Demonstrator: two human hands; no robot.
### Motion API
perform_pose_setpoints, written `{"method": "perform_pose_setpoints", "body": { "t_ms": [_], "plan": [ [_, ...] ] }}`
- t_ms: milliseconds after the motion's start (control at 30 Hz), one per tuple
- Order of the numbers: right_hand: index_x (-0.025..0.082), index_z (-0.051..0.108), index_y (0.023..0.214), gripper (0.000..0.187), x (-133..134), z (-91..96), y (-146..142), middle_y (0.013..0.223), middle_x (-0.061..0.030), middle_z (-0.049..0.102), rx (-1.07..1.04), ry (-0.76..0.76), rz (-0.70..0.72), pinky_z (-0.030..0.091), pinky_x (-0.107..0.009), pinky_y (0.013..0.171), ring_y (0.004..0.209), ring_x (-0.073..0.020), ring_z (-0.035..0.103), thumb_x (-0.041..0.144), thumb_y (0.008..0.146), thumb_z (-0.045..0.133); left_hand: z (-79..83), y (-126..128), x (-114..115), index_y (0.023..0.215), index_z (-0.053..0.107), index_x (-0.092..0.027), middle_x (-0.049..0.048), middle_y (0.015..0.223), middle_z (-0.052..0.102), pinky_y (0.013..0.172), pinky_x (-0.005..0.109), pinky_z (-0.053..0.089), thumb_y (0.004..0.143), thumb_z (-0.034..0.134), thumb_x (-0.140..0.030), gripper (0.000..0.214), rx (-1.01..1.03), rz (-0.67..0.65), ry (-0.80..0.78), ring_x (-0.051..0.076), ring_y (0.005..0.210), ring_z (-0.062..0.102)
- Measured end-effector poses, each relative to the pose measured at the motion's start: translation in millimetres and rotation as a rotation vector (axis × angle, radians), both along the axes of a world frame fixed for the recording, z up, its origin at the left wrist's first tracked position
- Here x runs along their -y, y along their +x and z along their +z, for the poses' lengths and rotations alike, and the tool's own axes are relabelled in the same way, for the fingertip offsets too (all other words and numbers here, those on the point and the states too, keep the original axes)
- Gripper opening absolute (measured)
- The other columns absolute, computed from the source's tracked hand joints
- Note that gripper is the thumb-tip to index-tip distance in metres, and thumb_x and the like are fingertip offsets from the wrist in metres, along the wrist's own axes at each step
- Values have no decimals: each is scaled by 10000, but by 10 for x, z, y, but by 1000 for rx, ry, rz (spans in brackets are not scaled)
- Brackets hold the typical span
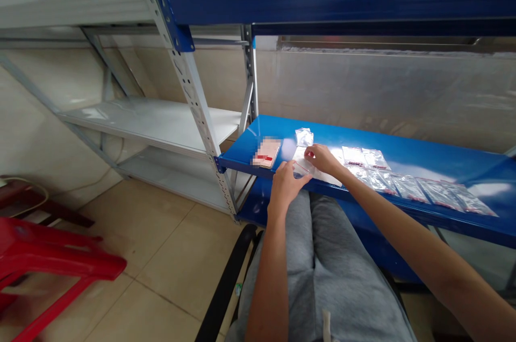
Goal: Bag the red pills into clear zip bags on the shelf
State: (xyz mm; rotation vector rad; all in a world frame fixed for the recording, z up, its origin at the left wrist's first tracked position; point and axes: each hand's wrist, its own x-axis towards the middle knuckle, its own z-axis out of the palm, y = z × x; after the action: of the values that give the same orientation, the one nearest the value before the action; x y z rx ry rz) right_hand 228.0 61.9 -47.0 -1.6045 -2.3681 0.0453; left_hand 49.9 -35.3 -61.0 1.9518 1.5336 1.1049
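My right grip [324, 160] is over the blue steel shelf [363, 143] in front of me, its fingertips together and clamped on the upper edge of a clear plastic zip bag with a white insert [315, 170]. That bag lies flat on the shelf, right under both my grips. My left grip [286, 186] sits at the bag's near corner, its fingers a little apart, and I cannot tell whether they are clamped or only resting there. Just behind the bag lies a small, crumpled clear plastic bag [303, 137]. To its left is a flat pale pink card with a red mark [266, 152], too blurred to read. To the right, a row of clear plastic bags with red-marked edges [409, 186] lies along the shelf's front edge. My grey sweatpants [330, 261] are below the shelf, and a red plastic stool [52, 256] stands on the beige tile floor [161, 261] to my left
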Motion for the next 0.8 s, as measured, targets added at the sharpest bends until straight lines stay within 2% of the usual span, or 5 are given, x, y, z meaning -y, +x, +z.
{"method": "perform_pose_setpoints", "body": {
  "t_ms": [133,267,433,667,800],
  "plan": [
    [126,766,921,212,72,60,24,890,-105,750,-157,11,14,394,-264,704,772,-181,618,181,923,561,-8,7,0,1140,652,-180,93,1077,667,943,342,505,818,797,-412,423,7,-4,4,246,1052,652],
    [154,749,855,269,237,113,57,775,-50,717,-350,-91,166,388,-274,652,689,-167,564,355,921,581,-2,34,10,1171,641,-176,92,1078,666,942,349,509,823,792,-403,442,31,-6,16,249,1052,654],
    [171,766,908,312,366,133,72,855,-61,742,-443,-147,288,424,-296,706,732,-179,588,395,934,551,16,66,18,1184,638,-164,95,1077,666,927,355,515,825,790,-378,445,38,-16,28,251,1037,657],
    [168,762,931,189,223,21,204,841,-78,752,-298,18,-25,411,-267,665,708,-179,620,222,902,583,-8,49,1,1154,649,-177,83,1045,663,917,355,520,817,797,-397,428,6,11,69,245,1012,661],
    [152,746,957,169,155,-124,187,880,-97,751,-173,59,-76,414,-273,705,773,-198,643,178,917,584,-33,43,-13,1179,642,-180,82,1052,665,940,360,517,813,800,-397,454,7,16,63,245,1025,658]
  ]
}}
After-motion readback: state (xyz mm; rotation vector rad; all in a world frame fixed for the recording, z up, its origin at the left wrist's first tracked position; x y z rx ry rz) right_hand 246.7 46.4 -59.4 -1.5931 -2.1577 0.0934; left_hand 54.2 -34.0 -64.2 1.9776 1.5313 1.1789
